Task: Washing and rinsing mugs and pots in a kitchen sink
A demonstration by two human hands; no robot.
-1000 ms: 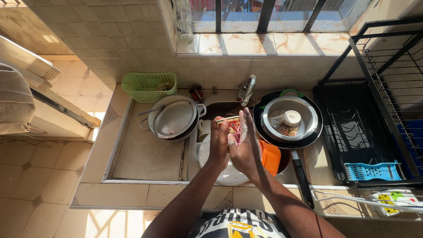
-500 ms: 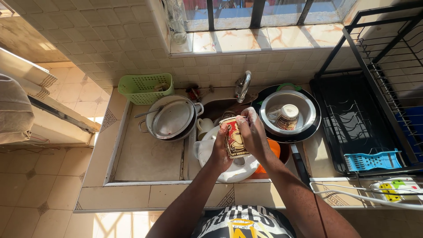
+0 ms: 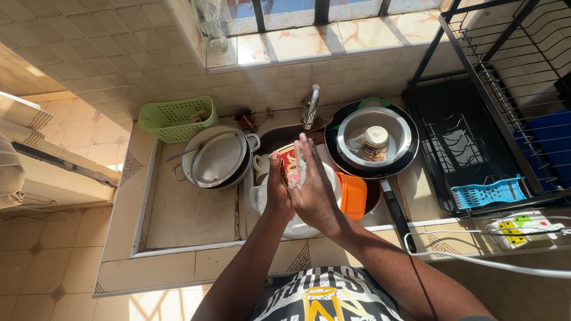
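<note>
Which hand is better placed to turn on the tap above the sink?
Probably the right hand: its soapy fingers already point at the tap, close below it. The left hand grips the red cup.

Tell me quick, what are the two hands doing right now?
Left hand: closed around the red printed cup over the sink.
Right hand: fingers fairly flat, soapy, pressed against the same cup.
</note>
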